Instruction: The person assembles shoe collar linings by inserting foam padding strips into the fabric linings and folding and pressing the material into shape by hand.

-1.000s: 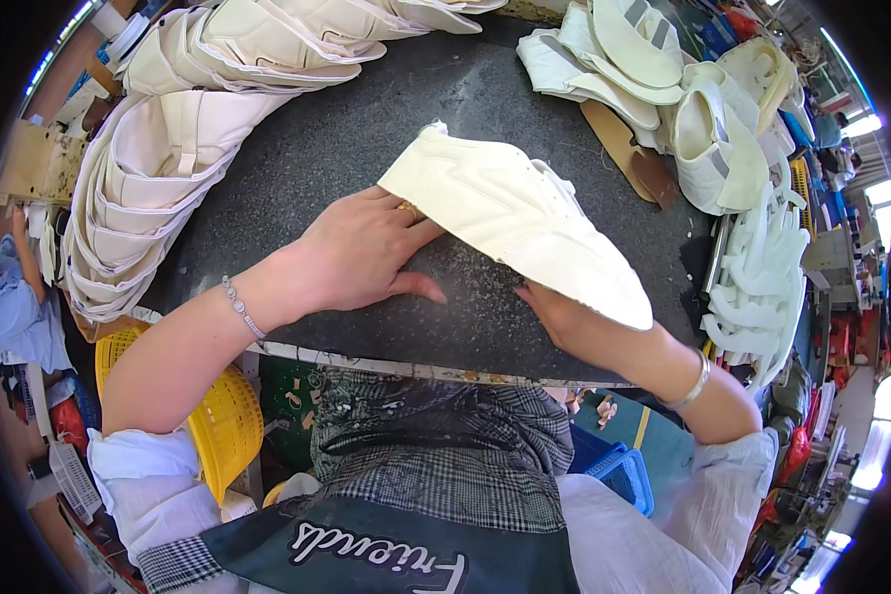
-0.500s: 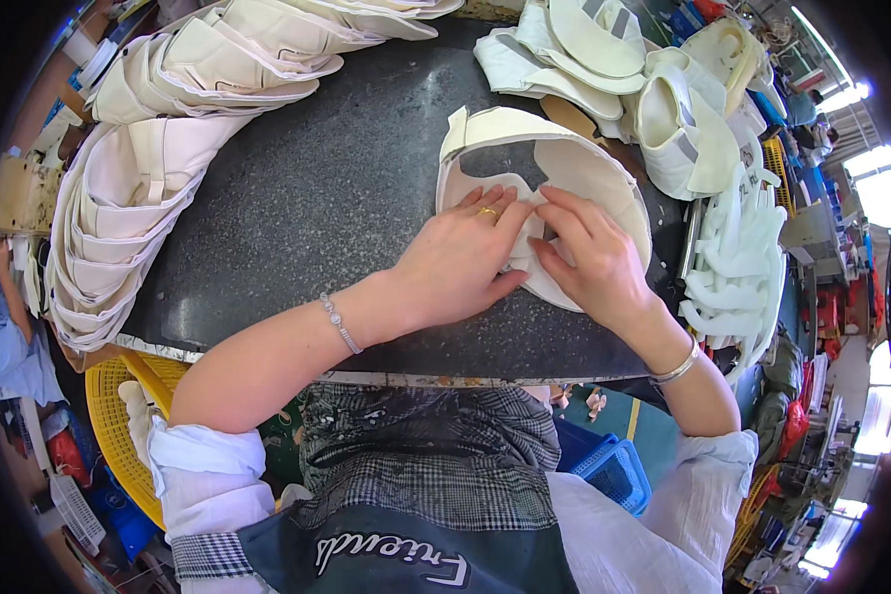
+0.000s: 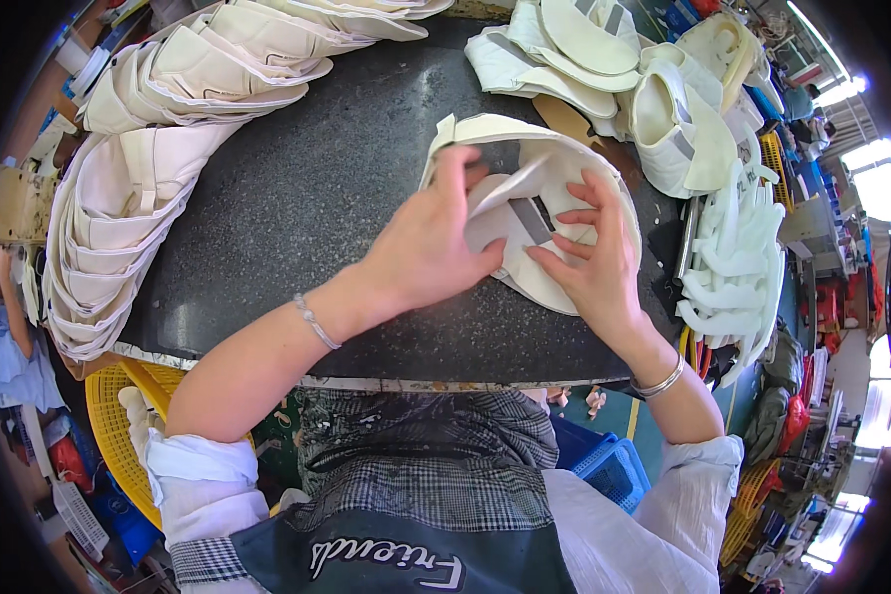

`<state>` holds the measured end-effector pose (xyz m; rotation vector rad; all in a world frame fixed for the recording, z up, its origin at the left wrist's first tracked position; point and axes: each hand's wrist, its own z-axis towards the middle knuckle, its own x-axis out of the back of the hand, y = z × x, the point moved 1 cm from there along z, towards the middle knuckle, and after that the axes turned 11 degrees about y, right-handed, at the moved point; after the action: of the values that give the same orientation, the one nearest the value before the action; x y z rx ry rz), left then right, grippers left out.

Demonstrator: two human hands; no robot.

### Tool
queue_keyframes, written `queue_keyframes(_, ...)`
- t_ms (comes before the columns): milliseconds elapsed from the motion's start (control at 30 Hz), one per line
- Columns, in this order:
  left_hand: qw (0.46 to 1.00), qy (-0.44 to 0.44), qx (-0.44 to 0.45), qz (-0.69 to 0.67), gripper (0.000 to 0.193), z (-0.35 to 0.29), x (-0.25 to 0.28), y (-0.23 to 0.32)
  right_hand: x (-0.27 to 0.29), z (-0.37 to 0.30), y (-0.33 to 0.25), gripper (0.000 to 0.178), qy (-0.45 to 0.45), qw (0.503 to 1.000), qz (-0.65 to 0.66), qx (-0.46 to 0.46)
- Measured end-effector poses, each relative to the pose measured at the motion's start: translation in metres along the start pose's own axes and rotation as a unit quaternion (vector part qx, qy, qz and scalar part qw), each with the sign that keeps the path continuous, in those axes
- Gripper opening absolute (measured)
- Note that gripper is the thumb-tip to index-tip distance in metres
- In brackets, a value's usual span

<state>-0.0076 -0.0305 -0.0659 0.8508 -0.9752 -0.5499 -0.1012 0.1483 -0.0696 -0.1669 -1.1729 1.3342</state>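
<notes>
Right now your cream shoe upper [image 3: 556,166] lies opened out on the dark worktop [image 3: 297,198], with stacked cream uppers [image 3: 119,233] off to your left. Your left hand [image 3: 421,238] is at its left edge, fingers blurred; whether that grip pinches the material, I can't tell. Your right hand [image 3: 604,262] has its grip spread over the inside, fingers fanned.

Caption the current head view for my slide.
Left hand and right hand handle a cream shoe upper at a dark table, similar uppers nearby.
</notes>
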Motion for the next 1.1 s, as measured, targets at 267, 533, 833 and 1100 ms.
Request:
queue_keyframes(267,0.954,-0.014,-0.204,0.218,0.043,-0.01,-0.02,-0.011,0.003,0.015,-0.003,0.055,-0.028,0.998,-0.056,-0.004)
queue_keyframes(533,0.937,-0.043,-0.222,0.268,0.045,-0.01,-0.021,-0.009,0.008,0.015,0.005,0.036,-0.056,0.986,-0.096,0.123)
queue_keyframes(833,0.946,-0.085,-0.22,0.221,0.053,-0.004,-0.014,-0.018,0.025,0.026,0.003,0.023,-0.172,0.927,-0.176,0.284)
queue_keyframes(1100,0.945,-0.085,-0.239,0.204,0.049,-0.003,-0.006,-0.016,0.032,0.047,-0.029,0.024,-0.307,0.926,-0.196,0.094)
